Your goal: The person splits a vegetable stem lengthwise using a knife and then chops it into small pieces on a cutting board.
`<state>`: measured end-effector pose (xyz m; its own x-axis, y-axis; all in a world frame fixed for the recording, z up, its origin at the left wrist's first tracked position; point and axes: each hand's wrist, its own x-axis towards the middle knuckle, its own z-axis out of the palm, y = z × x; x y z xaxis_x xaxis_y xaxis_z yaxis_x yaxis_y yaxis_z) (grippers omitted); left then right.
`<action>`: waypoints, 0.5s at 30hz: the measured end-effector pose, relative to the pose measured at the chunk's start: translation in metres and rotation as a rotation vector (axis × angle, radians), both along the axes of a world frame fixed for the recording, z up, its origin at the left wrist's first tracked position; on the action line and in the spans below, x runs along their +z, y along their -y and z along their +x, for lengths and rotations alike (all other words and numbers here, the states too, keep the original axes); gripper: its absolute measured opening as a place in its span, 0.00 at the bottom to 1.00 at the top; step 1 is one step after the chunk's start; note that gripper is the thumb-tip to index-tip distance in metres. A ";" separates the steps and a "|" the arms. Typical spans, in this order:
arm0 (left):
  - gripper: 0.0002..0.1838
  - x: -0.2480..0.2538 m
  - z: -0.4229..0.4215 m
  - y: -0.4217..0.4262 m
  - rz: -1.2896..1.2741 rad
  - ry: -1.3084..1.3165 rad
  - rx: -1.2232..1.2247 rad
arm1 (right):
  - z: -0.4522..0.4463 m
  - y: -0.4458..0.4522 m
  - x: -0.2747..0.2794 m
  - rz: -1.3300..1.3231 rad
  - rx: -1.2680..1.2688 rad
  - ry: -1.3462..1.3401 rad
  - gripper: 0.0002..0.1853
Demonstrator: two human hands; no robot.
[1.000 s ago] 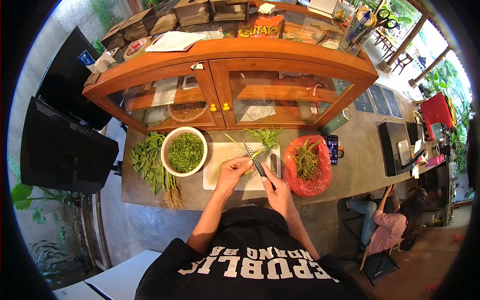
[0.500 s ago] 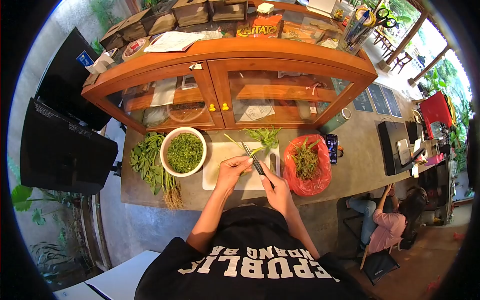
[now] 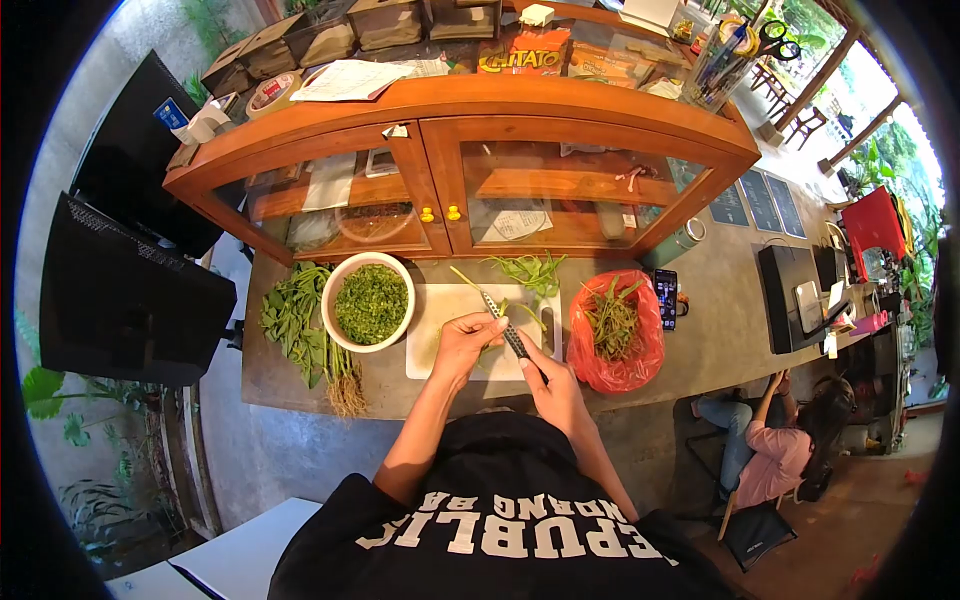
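Over the white cutting board [image 3: 425, 345], my right hand [image 3: 553, 388] is wrapped round the dark handle of a knife [image 3: 513, 335], its patterned blade pointing up and left. My left hand [image 3: 462, 348] pinches a green stem close to the blade; the fingers hide most of it. Leafy stems [image 3: 530, 272] lie along the board's far edge. To the left stands a white bowl [image 3: 326, 318] full of finely chopped greens [image 3: 370, 305]. Beside it lies a bunch of leafy greens [image 3: 292, 325] with roots. An open red plastic bag [image 3: 650, 350] on the right holds stems and trimmings [image 3: 612, 322].
A wooden cabinet [image 3: 590, 110] with glass doors borders the table's far side. A phone [image 3: 664, 298] and a green bottle [image 3: 678, 243] stand right of the bag. Monitors [image 3: 135, 300] are at left. Another person [image 3: 785, 445] sits at lower right.
The leafy piece by the blade has dropped from beside the knife onto the board's right side. Both hands stay nearly in place, with the knife slightly shifted.
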<state>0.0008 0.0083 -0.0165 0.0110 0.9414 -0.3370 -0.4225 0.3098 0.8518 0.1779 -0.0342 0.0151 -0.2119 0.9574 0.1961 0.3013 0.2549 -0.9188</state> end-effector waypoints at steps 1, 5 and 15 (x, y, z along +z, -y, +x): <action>0.07 0.000 0.002 0.000 -0.008 0.026 0.008 | 0.002 -0.001 0.012 -0.142 0.017 0.052 0.24; 0.07 -0.002 0.005 -0.001 0.021 -0.010 0.043 | 0.002 -0.001 0.021 -0.291 0.016 0.098 0.24; 0.20 0.003 0.002 0.003 0.094 0.061 -0.011 | 0.006 -0.003 0.011 -0.270 -0.008 0.045 0.24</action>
<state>0.0025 0.0051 -0.0131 0.0398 0.9685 -0.2457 -0.4715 0.2350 0.8500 0.1839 -0.0315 0.0263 -0.2072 0.9753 -0.0760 0.3444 0.0000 -0.9388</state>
